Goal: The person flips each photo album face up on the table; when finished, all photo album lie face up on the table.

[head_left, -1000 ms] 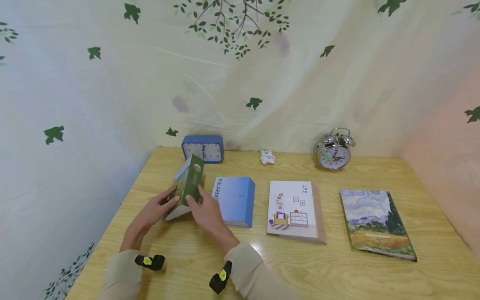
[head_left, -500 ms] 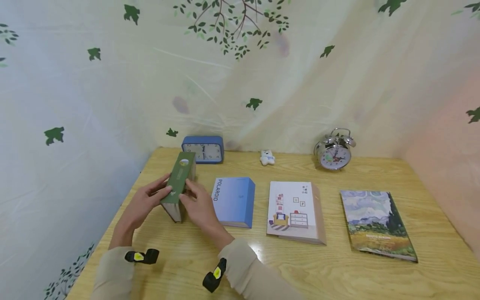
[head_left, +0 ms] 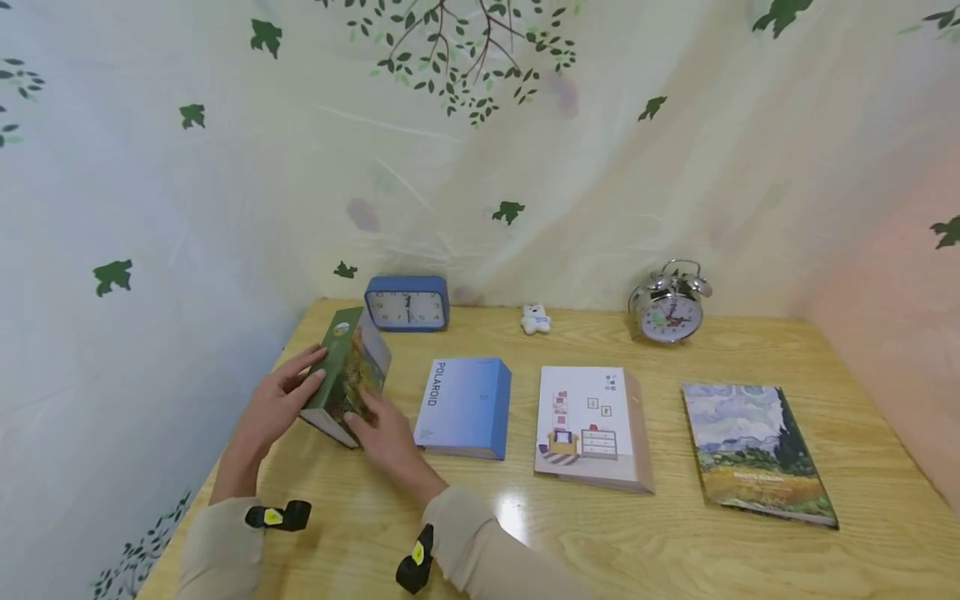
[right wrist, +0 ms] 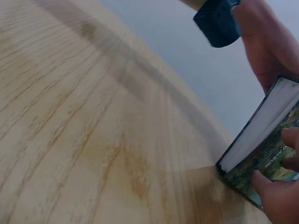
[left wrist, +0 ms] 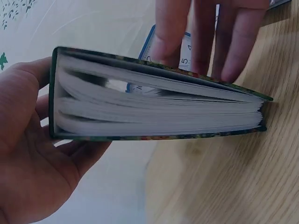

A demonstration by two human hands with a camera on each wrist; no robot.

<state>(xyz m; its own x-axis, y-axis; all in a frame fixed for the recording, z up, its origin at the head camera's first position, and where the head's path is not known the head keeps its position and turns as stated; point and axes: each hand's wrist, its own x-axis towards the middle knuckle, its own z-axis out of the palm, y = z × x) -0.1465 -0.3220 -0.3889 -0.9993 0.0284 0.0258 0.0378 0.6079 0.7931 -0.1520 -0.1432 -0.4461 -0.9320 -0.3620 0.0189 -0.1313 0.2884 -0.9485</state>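
Observation:
A thick photo album point(head_left: 347, 375) with a green spine and painted cover stands tilted on its edge at the table's left. My left hand point(head_left: 270, 412) holds it by the spine; in the left wrist view, that hand point(left wrist: 37, 140) wraps the spine side, fingers reaching under one cover. My right hand point(head_left: 386, 437) lays fingers and thumb against the painted cover. The left wrist view shows the right hand's fingers point(left wrist: 205, 42) straight on that cover, and the page edges loosely fanned. In the right wrist view the right hand point(right wrist: 282, 196) touches the album's front.
Lying to the right are a blue POLAROID album point(head_left: 465, 408), a white album with a room drawing point(head_left: 588, 425) and a landscape-covered photo album point(head_left: 757, 450). Along the back stand a blue clock point(head_left: 408, 304), a small white bear figure point(head_left: 536, 319) and a silver alarm clock point(head_left: 670, 308).
The green album has moved left and turned, its spine now facing left and its painted cover facing right. Both hands have shifted left with it.

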